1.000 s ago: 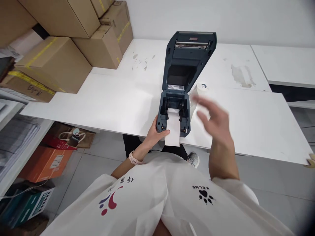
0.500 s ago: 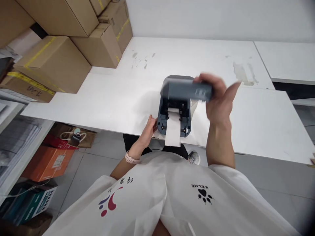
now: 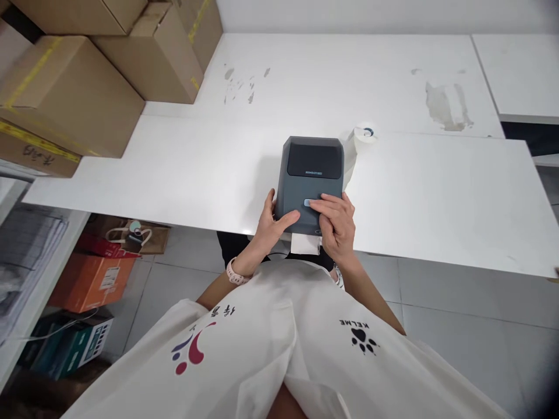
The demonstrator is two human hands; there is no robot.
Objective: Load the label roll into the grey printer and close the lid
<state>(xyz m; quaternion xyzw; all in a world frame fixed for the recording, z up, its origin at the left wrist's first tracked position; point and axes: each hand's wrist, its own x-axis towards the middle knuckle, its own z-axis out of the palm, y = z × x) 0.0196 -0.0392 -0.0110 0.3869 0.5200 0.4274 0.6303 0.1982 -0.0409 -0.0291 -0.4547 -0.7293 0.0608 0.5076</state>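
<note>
A paper strip (image 3: 304,244) hangs from the closed label printer (image 3: 312,174) at the table's (image 3: 437,198) near edge. The left hand (image 3: 269,224) clasps its left front corner, fingers curled; the right hand (image 3: 337,226) rests on the lid, fingers outstretched. Behind stands a paper roll (image 3: 363,135).

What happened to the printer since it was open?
The lid of the label printer swung down shut. The right hand let it go and now lays fingers by the pale button. Unchanged: the left hand at the printer's front corner, the paper strip poking out, the paper roll beside it.
</note>
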